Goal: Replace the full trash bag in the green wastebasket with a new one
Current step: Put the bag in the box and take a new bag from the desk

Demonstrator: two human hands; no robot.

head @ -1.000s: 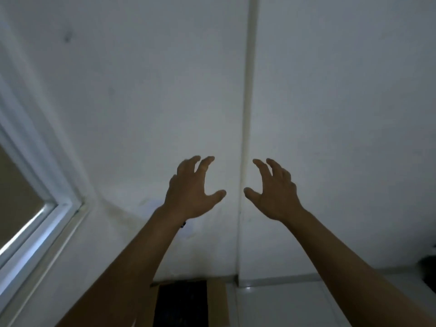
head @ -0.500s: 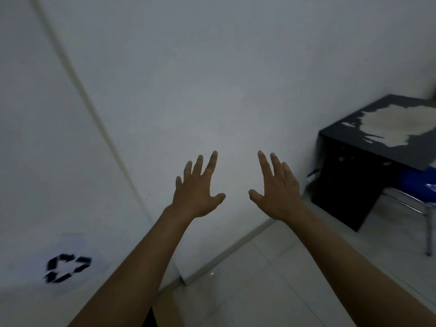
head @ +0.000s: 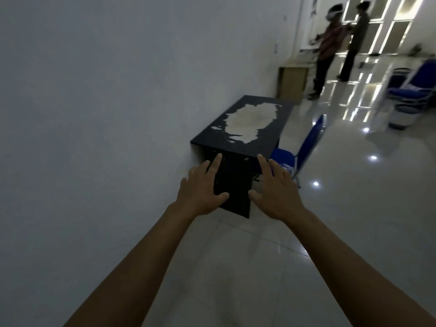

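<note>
Search seems the step in hand: left hand and right hand hang bare, fingers spread and released, before a black table; the green wastebasket is nowhere in view, so next comes finding it.

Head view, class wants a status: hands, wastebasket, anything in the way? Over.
Left hand and right hand open, empty. Wastebasket not in view. Black table against the wall ahead, blue chair beside it.
</note>
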